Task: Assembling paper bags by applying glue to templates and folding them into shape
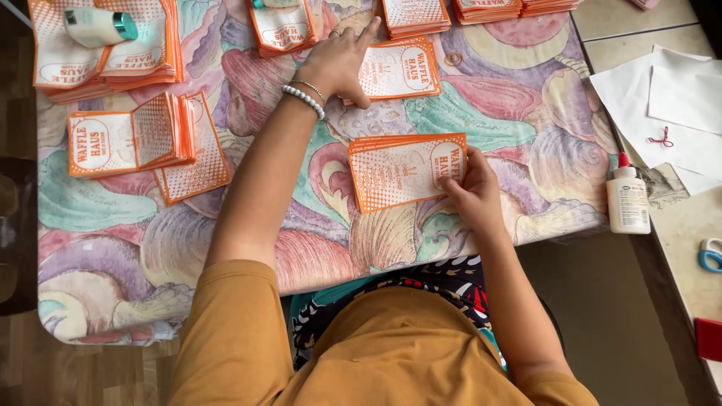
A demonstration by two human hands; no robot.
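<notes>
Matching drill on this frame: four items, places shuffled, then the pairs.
Items:
1. left hand
2. right hand
3. glue bottle
4. scissors

Places:
A. at the frame's right edge, blue handles
B. flat on an orange card far up the table
C. upright just off the patterned cloth
D. fingers on the near stack of orange cards

Pairs: 1-B, 2-D, 3-C, 4-A

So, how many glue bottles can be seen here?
1: a white glue bottle with a red cap stands at the table's right edge, right of the right hand. Others may lie outside the view.
</notes>
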